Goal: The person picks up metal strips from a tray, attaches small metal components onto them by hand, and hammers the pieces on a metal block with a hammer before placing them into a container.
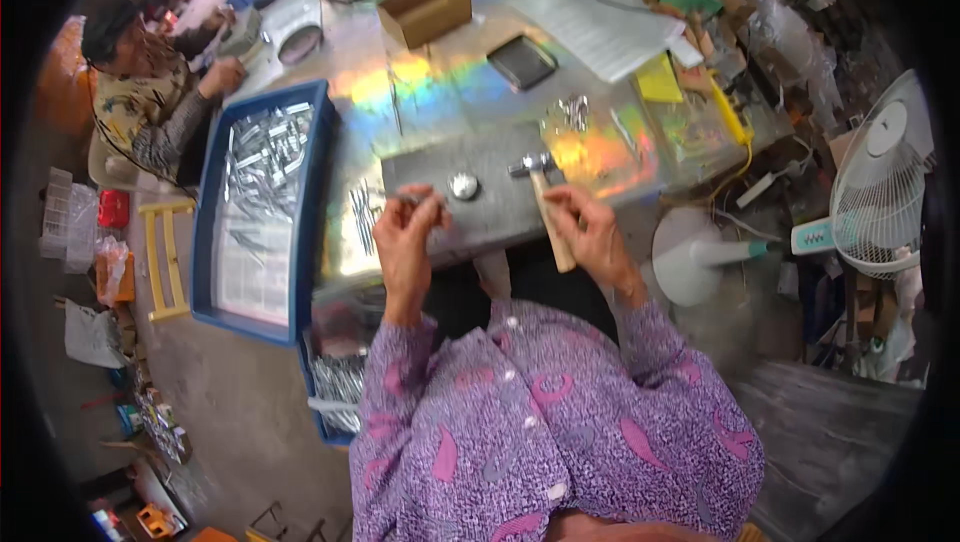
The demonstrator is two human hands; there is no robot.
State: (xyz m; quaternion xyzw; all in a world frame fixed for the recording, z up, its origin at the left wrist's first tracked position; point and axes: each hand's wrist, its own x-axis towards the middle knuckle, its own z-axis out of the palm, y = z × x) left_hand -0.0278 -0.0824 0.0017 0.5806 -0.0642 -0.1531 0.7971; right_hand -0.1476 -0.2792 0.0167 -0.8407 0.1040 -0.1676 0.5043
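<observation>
Hammer (557,242) with a pale wooden handle sits at the right side of the dark plate (490,220), head on the far side and handle reaching past the near table edge. Fingers of the right hand (590,232) curl against that handle; I cannot tell whether they close round it. On the left, the left hand (408,232) has its fingertips drawn together just beside a shiny round metal piece (463,185); blur hides what, if anything, is between them. Loose metal strips (362,217) lie left of the plate, and farther left stands a blue tray (315,192) of metal parts. Small shiny parts (573,112) lie on the far right side.

Should the hammer swing off centre, those left fingertips could be struck, being so near the round piece. A slack right hold might let the overhanging handle tip off the near edge.
</observation>
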